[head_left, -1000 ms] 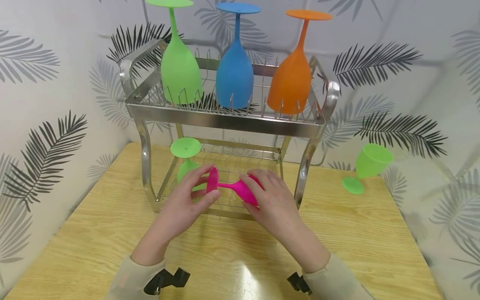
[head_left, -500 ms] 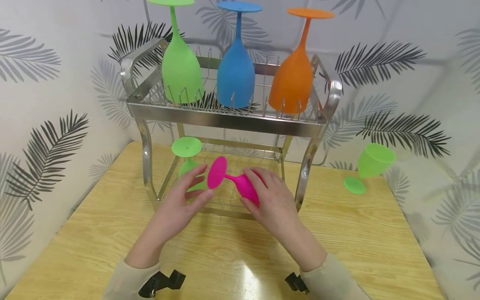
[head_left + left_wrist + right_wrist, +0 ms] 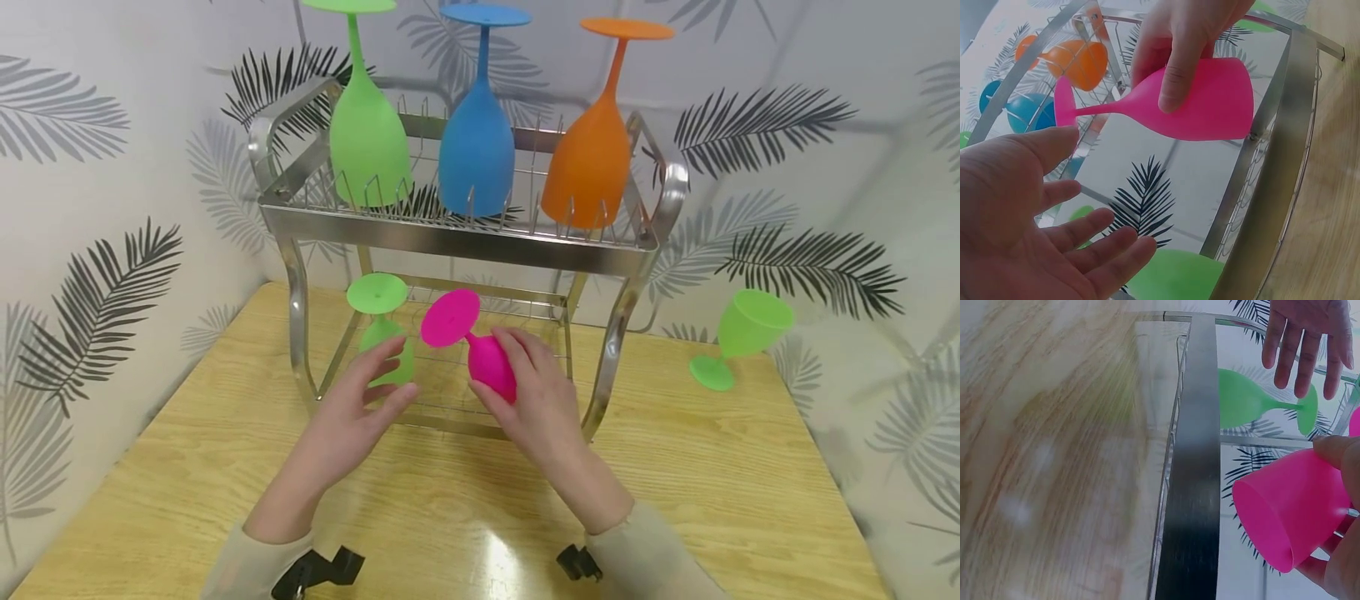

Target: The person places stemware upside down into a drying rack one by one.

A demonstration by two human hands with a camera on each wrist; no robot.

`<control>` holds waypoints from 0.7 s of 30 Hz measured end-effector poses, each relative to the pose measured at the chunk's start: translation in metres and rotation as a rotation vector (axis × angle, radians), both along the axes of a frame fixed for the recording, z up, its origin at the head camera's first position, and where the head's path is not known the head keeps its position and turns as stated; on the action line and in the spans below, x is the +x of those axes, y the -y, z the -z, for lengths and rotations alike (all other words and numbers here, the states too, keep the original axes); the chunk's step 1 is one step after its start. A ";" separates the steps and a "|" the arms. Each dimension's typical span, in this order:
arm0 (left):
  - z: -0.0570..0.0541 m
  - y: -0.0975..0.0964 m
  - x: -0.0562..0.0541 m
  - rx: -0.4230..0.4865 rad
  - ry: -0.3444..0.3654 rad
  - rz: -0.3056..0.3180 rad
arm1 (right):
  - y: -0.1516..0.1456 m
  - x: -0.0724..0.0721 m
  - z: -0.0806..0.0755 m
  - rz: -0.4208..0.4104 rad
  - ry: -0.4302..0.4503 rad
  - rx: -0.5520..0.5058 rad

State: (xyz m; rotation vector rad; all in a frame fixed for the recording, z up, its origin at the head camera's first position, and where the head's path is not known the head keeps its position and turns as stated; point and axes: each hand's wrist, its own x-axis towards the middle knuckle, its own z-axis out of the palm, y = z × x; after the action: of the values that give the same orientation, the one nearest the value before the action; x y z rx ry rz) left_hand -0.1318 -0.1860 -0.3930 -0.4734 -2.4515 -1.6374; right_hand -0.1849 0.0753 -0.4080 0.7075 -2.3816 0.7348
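My right hand (image 3: 536,400) grips a pink wine goblet (image 3: 491,367) by its bowl, its foot tipped up and to the left in the head view. The goblet's open rim faces down toward the lower rack tier, as the right wrist view shows (image 3: 1291,512). My left hand (image 3: 356,408) holds nothing; its fingers are spread and relaxed, apart from the pink goblet. Behind the left fingertips a small green goblet (image 3: 377,293) stands upside down on the lower tier, partly hidden by that hand.
A two-tier metal dish rack (image 3: 457,240) stands on the wooden table (image 3: 450,517). Its top tier bears upside-down green (image 3: 369,137), blue (image 3: 477,150) and orange (image 3: 588,158) goblets. Another green goblet (image 3: 750,325) stands upright to the rack's right, near the patterned wall.
The left hand has let go of the pink goblet's foot and drawn slightly left and down. The right hand has turned the goblet from lying sideways to foot up.
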 end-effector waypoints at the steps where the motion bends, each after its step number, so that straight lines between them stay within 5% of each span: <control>1: 0.000 0.001 0.001 -0.002 0.001 -0.006 | 0.001 0.000 0.001 0.005 0.008 -0.011; 11: 0.005 0.012 0.002 -0.021 -0.029 -0.087 | 0.014 -0.004 0.006 0.013 0.244 -0.109; 21: 0.006 0.022 0.006 0.000 -0.059 -0.136 | 0.025 -0.011 0.012 -0.011 0.350 -0.208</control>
State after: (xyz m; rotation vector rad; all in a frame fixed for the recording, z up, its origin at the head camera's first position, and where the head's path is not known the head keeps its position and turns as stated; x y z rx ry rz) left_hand -0.1259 -0.2078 -0.3991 -0.3414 -2.3840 -1.5479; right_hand -0.1959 0.0507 -0.4204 0.5398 -2.5570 1.1736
